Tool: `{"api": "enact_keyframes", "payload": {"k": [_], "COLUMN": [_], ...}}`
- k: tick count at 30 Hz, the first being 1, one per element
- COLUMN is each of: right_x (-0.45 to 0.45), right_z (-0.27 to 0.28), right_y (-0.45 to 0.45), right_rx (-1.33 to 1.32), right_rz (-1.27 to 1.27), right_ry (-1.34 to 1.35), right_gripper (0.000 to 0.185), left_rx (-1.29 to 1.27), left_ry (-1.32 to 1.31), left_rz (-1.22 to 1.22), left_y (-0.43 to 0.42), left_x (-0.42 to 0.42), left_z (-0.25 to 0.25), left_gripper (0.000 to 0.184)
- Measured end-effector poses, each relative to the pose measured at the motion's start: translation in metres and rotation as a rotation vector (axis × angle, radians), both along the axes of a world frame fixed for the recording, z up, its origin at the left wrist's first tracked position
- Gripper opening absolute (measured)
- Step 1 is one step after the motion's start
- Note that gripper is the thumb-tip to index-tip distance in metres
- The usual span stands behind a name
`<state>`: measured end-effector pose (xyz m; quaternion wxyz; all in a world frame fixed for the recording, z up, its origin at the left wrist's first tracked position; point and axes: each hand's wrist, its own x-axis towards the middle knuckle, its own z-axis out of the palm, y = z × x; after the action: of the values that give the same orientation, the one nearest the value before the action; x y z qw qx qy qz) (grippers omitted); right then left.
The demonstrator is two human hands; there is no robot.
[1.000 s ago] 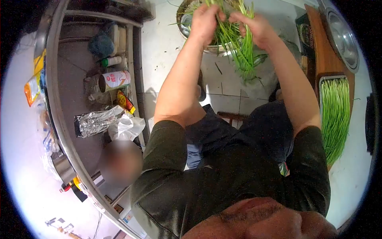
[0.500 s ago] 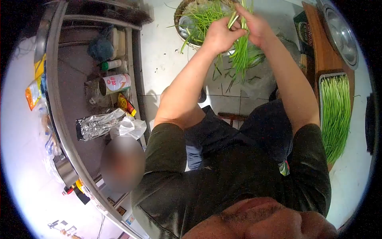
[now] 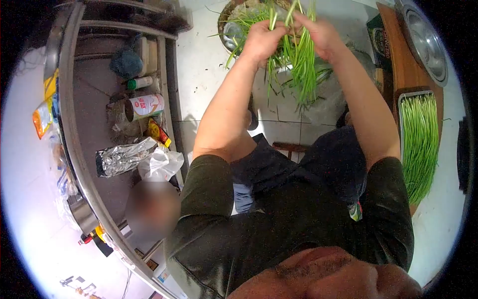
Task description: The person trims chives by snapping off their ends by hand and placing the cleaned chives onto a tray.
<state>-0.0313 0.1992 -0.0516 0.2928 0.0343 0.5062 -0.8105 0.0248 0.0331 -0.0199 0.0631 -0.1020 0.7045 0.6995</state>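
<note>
My left hand (image 3: 265,42) is closed around a few stalks of garlic chives, their pale ends sticking up above the thumb. To its right, my right hand (image 3: 323,37) grips a thicker bunch of garlic chives (image 3: 304,65), whose green leaves hang down below. The fingertips of both hands come close together among the stalks, partly hidden by them. Behind my left hand stands a round basket (image 3: 222,37) with more loose garlic chives (image 3: 244,25) and clear plastic in it.
On the right, a metal tray (image 3: 401,124) of neatly lined-up garlic chives lies on a wooden surface (image 3: 406,70), near a steel basin (image 3: 425,42). Shelving at left holds a tin (image 3: 147,105), a silver bag (image 3: 124,158) and a white plastic bag (image 3: 162,163). Plant scraps and plastic lie on the tiled floor.
My left hand has moved a little left, away from my right hand, with stalks in it. The hanging leaves now spread wider between the hands.
</note>
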Motion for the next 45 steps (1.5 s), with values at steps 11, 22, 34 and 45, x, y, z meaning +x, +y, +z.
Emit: {"api": "enact_keyframes", "payload": {"k": [11, 22, 34, 45], "right_x": [-0.012, -0.021, 0.002, 0.011], "right_z": [-0.006, 0.018, 0.009, 0.014], "right_y": [0.012, 0.036, -0.002, -0.004], "right_rx": [0.489, 0.533, 0.411, 0.455], "right_rz": [-0.094, -0.200, 0.114, 0.161], "right_ry": [0.374, 0.511, 0.445, 0.471], "right_gripper": [0.042, 0.037, 0.031, 0.032], "left_rx": [0.160, -0.170, -0.311, -0.308], "left_ry": [-0.007, 0.019, 0.060, 0.105], "left_rz": [0.047, 0.080, -0.072, 0.113], "left_y": [-0.020, -0.016, -0.012, -0.008], "left_x": [-0.007, -0.003, -0.004, -0.003], "left_z": [0.007, 0.018, 0.007, 0.027], "left_gripper": [0.010, 0.013, 0.021, 0.020]}}
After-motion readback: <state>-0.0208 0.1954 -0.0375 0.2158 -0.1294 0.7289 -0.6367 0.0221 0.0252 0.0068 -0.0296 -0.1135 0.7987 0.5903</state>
